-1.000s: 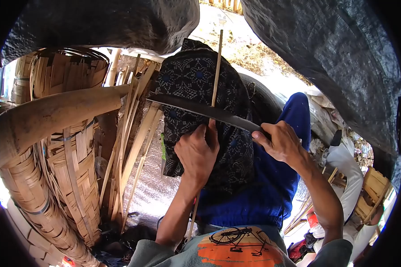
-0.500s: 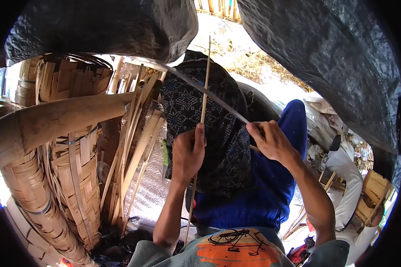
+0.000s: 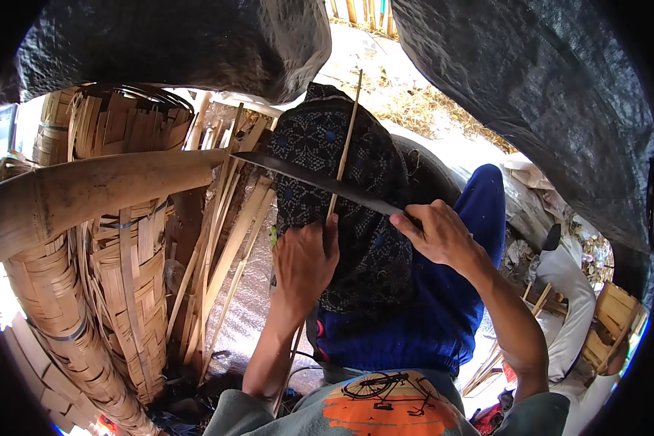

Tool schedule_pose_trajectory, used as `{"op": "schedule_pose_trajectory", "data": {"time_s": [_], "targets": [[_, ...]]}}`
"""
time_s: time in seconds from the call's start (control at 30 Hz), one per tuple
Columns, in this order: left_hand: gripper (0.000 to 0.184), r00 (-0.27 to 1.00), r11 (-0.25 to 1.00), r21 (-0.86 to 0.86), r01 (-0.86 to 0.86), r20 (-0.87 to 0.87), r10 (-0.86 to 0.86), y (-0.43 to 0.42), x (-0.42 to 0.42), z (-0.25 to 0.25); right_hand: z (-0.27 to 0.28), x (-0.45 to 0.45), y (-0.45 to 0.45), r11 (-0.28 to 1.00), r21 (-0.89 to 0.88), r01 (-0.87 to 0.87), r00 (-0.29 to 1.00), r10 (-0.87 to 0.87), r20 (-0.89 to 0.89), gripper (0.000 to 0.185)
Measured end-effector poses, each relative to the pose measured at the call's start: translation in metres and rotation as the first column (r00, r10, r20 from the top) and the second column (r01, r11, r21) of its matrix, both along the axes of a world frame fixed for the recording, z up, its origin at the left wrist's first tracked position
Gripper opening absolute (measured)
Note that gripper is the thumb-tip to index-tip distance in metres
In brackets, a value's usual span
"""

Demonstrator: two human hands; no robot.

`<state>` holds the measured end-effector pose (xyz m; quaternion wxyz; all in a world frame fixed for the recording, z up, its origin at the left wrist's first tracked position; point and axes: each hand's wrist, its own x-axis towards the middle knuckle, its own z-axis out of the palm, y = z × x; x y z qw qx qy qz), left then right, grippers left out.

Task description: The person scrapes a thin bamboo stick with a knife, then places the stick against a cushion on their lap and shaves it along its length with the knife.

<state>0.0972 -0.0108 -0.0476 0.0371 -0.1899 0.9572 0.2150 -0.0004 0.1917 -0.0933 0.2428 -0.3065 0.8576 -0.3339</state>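
A thin bamboo strip runs lengthwise over a dark patterned cloth laid across my lap. My left hand is closed on the strip, thumb on top, and the strip's lower end shows again by the forearm. In my right hand is a long dark knife, its handle hidden in the fist. The blade points left and crosses the strip just beyond my left thumb; whether its edge touches the strip I cannot tell.
At left, a thick bamboo pole juts in before woven bamboo baskets. Several split bamboo strips lean beside my left arm. Dark sheeting hangs overhead. A white sack and a wooden piece lie at right.
The knife blade has swung down toward me, its tip lower and further left, so it crosses the strip nearer my left thumb. The strip tilts slightly more to the right.
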Motion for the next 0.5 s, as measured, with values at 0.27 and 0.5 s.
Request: {"op": "schedule_pose_trajectory", "data": {"time_s": [0.27, 0.5], "targets": [[0.039, 0.997, 0.998, 0.041, 0.044, -0.064, -0.042, -0.001, 0.003, -0.021, 0.003, -0.002, 0.009, 0.999, 0.034, -0.035, 0.999, 0.036, -0.031, 0.060], [0.033, 0.978, 0.997, -0.043, -0.061, -0.202, 0.051, 0.023, 0.010, -0.031, -0.024, 0.005, 0.017, 0.994, 0.109, -0.003, 0.991, 0.017, -0.133, 0.052]]}}
